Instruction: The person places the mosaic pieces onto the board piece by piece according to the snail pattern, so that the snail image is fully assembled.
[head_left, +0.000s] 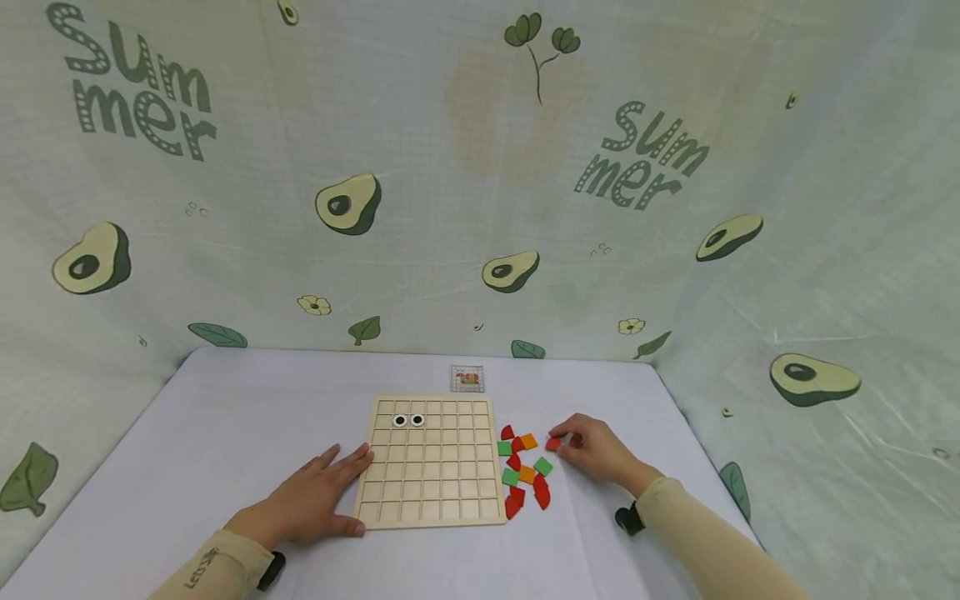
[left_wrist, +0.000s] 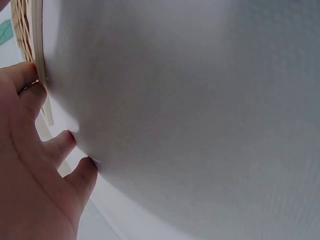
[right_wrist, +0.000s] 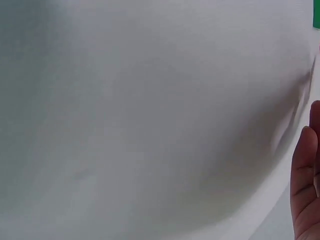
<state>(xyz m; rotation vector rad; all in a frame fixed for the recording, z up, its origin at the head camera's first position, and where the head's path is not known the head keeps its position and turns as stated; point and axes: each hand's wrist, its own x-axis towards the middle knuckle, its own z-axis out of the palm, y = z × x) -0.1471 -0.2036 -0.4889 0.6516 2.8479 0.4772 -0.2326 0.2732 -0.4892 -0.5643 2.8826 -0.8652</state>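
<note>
A wooden grid board (head_left: 450,522) lies flat on the white table, with two eye pieces (head_left: 408,421) set in its upper left cells. My left hand (head_left: 315,497) rests at the board's left edge with fingers spread; in the left wrist view its fingertips meet the board's side and the cloth. To the right of the board, my right hand (head_left: 597,450) pinches a red quarter-round tile (head_left: 553,444) between thumb and finger, at or just above the table. Only part of the right hand's fingers (right_wrist: 304,175) shows in the right wrist view, with the tile hidden there.
Several loose red, green (head_left: 543,466) and orange (head_left: 528,442) tiles lie between the board and my right hand. Behind the board lies a small picture card (head_left: 467,379). A printed cloth (head_left: 420,317) hangs along the table's back and sides.
</note>
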